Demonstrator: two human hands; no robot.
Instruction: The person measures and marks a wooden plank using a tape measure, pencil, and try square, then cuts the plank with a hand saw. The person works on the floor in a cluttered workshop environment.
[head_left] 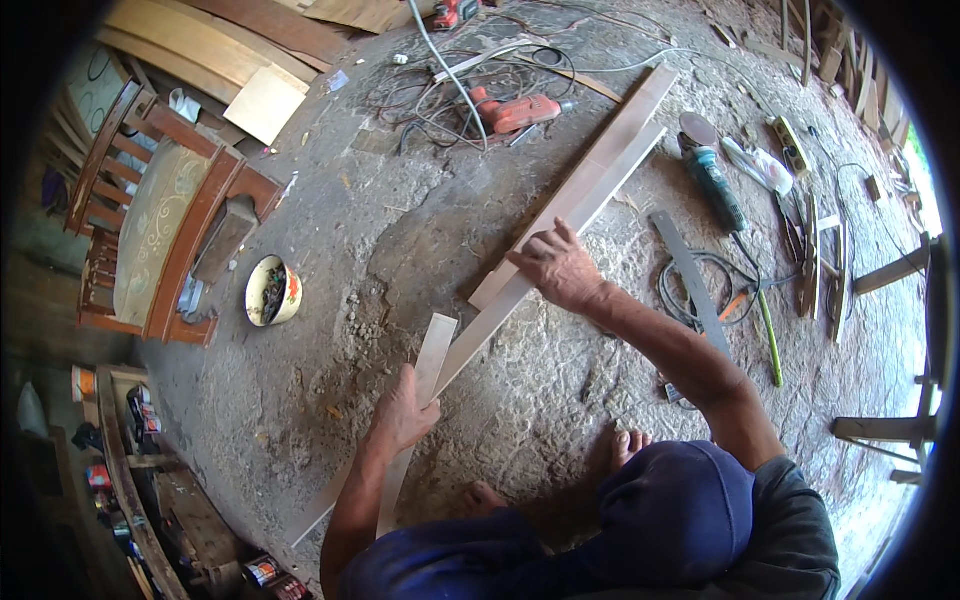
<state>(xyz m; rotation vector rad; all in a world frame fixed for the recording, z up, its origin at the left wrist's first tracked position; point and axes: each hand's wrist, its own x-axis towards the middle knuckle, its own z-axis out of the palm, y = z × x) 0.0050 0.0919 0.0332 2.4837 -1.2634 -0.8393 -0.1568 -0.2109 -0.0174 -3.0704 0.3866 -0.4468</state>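
Note:
My left hand (404,412) is closed round a narrow pale wooden strip (434,345), its thumb pointing up along the wood. That strip crosses over a long wooden strip (472,343), which runs diagonally from lower left to upper right. On the long strip lies my right hand (562,268), its fingers curled over the upper edge. Alongside it is a broader wooden board (610,150), reaching up toward the far side. My left forearm hides part of the lower ends of the strips.
A red power drill (516,112) lies among tangled cables at the back. Right of the boards are a green angle grinder (715,185), a grey flat bar (688,265) and a green stick (770,340). On the left stand an enamel bowl (257,292) and a wooden chair (195,250).

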